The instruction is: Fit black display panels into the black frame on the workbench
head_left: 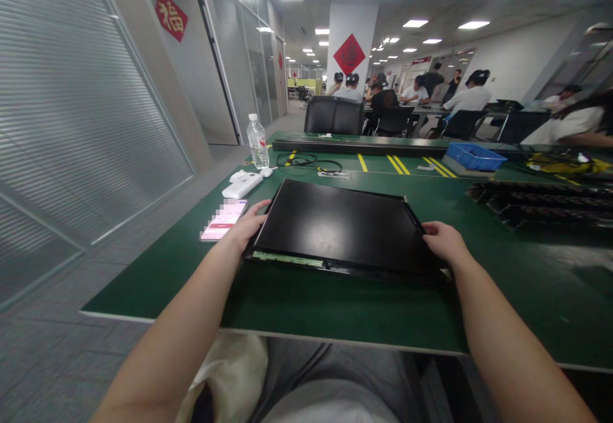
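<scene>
Panel [340,228] between left hand [246,226], right hand [443,241].

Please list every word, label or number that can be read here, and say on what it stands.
"福": gold, on the red diamond sign on the grey wall, left.
Red diamond on the white pillar: too blurred to read.
Phone screen by the left hand: blurred, unreadable.
Water bottle label: too small.
Black panel, held by left hand and right hand: no text.

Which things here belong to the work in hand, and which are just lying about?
In hand: black panel, held at its edges by left hand and right hand.
Lying about: phone, water bottle, white device, cables, blue tray.
</scene>
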`<state>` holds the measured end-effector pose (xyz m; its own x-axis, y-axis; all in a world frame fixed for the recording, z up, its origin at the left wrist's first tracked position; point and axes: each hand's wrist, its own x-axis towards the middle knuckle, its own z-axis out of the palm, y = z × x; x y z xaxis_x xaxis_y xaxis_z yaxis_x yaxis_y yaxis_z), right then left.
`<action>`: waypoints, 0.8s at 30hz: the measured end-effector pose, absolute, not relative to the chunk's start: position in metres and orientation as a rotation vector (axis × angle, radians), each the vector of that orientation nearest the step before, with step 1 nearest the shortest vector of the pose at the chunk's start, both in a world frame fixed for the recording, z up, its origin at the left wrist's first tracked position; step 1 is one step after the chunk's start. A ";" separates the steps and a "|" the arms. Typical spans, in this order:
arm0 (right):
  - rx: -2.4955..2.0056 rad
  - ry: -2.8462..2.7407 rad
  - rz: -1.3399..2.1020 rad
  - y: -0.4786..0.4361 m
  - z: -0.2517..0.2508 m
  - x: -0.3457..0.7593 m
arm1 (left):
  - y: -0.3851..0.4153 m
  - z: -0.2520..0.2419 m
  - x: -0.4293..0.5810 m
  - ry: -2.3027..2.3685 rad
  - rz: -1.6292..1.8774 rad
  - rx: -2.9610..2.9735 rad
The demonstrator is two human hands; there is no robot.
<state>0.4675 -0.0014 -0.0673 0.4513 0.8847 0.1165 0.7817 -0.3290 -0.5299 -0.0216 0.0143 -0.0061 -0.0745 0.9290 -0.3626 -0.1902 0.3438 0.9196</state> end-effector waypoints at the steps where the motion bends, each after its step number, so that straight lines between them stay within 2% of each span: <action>1: -2.187 -1.389 0.265 -0.002 -0.067 0.467 | 0.013 -0.005 -0.021 1.295 1.091 0.758; 24: -2.156 -1.385 0.262 -0.003 -0.067 0.465 | 0.009 -0.005 -0.015 1.211 1.191 0.944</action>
<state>0.4649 -0.0027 -0.0667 0.4480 0.8844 0.1310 0.7753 -0.3113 -0.5496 -0.0151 0.0093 -0.0050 -0.0417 0.9838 -0.1741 -0.1581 0.1656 0.9734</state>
